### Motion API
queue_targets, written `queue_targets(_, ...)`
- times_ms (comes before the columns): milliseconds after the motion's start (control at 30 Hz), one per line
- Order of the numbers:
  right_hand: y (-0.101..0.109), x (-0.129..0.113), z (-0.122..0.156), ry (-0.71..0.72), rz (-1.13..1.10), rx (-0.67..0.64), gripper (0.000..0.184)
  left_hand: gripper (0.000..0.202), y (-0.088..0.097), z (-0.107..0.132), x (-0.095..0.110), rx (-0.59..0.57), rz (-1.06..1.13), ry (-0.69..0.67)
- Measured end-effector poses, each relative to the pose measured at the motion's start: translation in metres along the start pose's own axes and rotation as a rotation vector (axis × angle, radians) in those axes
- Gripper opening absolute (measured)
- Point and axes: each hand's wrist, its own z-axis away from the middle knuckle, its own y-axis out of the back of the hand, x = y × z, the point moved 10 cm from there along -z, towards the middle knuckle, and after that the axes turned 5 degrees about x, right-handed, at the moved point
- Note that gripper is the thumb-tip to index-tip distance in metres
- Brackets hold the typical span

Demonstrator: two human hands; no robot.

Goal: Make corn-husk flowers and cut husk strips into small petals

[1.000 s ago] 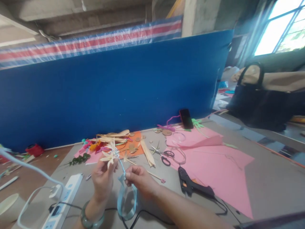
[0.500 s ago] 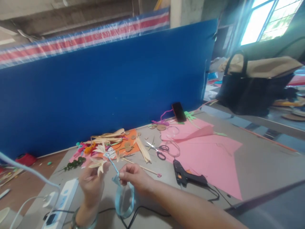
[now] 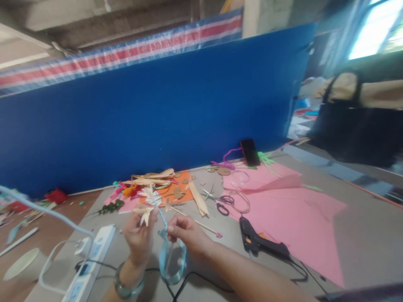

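My left hand (image 3: 138, 239), with a bracelet at the wrist, has its fingers closed around part of a craft flower with pale cream petals (image 3: 145, 214). More cream petals (image 3: 147, 193) stand just above those fingers. A thin stem wrapped in light blue (image 3: 161, 216) slants down from the petals to my right hand (image 3: 189, 235). There my thumb and forefinger pinch a light blue ribbon (image 3: 163, 258) against the stem's lower end, and the ribbon hangs below in a loose loop. My left fingertips are partly hidden behind petals.
A black glue gun (image 3: 262, 243) lies on pink paper (image 3: 302, 218) at the right, scissors (image 3: 222, 201) near it. Corn-husk-like strips (image 3: 199, 199) lie around orange paper (image 3: 187, 195). A white power strip (image 3: 97, 251) and black cables are close by. A blue panel (image 3: 157, 117) stands behind.
The view has swung left, so everything sits further right in the picture. Both hands keep nearly the same hold on the flower and ribbon.
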Motion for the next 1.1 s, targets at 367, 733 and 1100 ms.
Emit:
queue_targets(367,0.010,-0.005,0.002,-0.119,0.158,0.126,0.039,0.025,-0.023,-0.008,-0.002,-0.113,0.302,0.014)
queue_targets(733,0.011,0.002,0.003,-0.205,0.154,0.149,0.040,0.028,-0.029,-0.025,-0.007,-0.221,0.359,-0.036)
queue_targets(1100,0.024,0.005,0.001,-0.183,0.278,0.187,0.041,0.027,-0.037,-0.024,-0.008,-0.248,0.439,0.013)
